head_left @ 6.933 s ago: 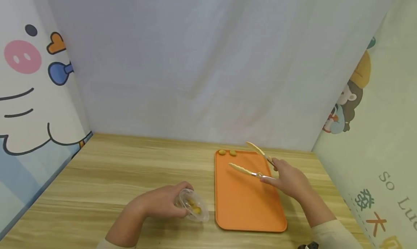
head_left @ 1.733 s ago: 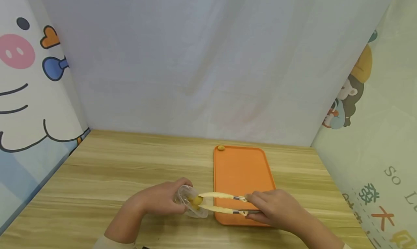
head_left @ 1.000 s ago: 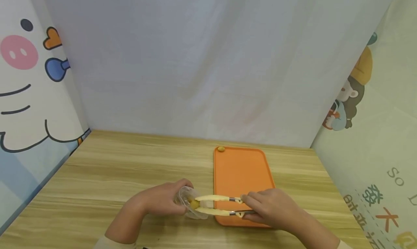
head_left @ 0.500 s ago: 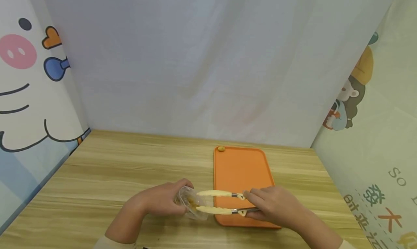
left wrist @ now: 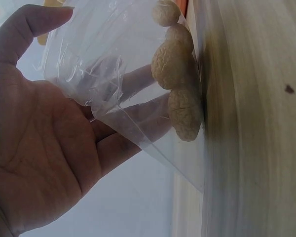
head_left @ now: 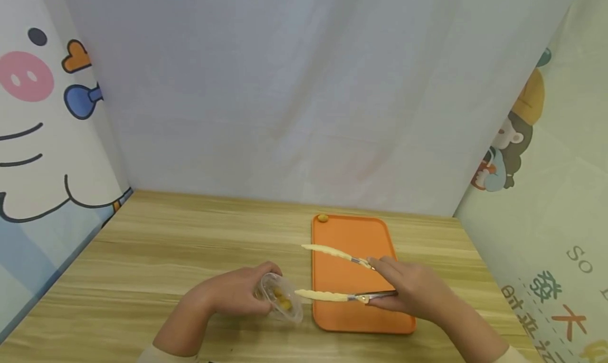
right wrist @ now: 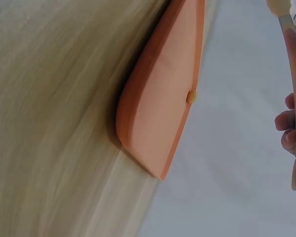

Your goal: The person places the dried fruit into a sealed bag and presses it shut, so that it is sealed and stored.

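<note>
My left hand (head_left: 237, 292) grips a clear plastic bag (head_left: 295, 314) at the left of the tray, its mouth facing right. Inside it lie several wrinkled tan nuts in shells (left wrist: 170, 66), plain in the left wrist view near the tabletop. My right hand (head_left: 415, 289) holds metal tongs with cream scalloped tips (head_left: 328, 250) above the orange tray (head_left: 356, 233). The tong arms are spread wide with nothing between them, the lower tip close to the bag's mouth. A single nut (head_left: 323, 218) rests at the tray's far left corner, also seen on the tray (right wrist: 160, 94) in the right wrist view.
The wood-grain table (head_left: 199, 236) carries the tray right of centre. A pale curtain (head_left: 285, 99) hangs along its back edge. Printed cloth panels stand at the left (head_left: 43, 115) and right (head_left: 546, 194) sides.
Of two nuts on the tray earlier, one remains. The tongs held a nut at the bag's mouth, let it go there, then drew back right and spread wide. The left hand stayed put.
</note>
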{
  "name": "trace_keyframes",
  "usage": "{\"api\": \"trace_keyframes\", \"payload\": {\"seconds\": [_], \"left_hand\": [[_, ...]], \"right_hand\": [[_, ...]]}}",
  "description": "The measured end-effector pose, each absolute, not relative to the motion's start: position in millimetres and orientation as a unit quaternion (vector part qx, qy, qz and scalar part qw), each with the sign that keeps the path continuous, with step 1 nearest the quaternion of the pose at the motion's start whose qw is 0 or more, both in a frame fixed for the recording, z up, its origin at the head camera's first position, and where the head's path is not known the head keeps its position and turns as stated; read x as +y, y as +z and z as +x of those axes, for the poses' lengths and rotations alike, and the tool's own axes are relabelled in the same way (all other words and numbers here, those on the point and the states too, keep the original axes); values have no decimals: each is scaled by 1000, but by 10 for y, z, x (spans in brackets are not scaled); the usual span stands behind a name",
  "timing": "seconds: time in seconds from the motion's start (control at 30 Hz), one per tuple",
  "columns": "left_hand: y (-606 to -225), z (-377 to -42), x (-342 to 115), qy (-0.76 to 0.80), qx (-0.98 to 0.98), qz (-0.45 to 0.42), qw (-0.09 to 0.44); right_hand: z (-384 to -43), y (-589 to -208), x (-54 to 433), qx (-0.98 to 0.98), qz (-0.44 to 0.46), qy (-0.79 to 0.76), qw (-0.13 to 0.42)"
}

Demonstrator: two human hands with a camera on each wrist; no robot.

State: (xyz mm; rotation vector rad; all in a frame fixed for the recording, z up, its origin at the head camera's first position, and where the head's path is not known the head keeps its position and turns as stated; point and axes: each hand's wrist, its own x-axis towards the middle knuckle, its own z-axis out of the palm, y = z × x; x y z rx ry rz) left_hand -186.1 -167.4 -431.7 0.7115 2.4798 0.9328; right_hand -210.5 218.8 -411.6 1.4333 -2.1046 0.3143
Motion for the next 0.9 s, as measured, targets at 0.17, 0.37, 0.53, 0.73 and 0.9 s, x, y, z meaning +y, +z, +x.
{"api": "trace_keyframes", "payload": {"seconds": [0.17, 0.37, 0.53, 0.73, 0.9], "left_hand": [[-4312, -1853, -1673, 329, 889, 254, 192], [-4299, -1855, -1673, 333, 886, 253, 200], [-4293, -1852, -1672, 332, 886, 254, 199], [-4284, -1844, -1664, 326, 890, 252, 195], [-4270, -1835, -1661, 328, 890, 248, 199]], "right_hand": [[-2168, -4145, 2255, -818, 495, 123, 267], [-2255, -4182, 2313, -845, 450, 120, 263], [-2338, -4223, 2345, -862, 405, 115, 281], [-2431, -4223, 2339, -898, 334, 124, 259], [-2491, -4219, 2313, -931, 267, 135, 208]]}}
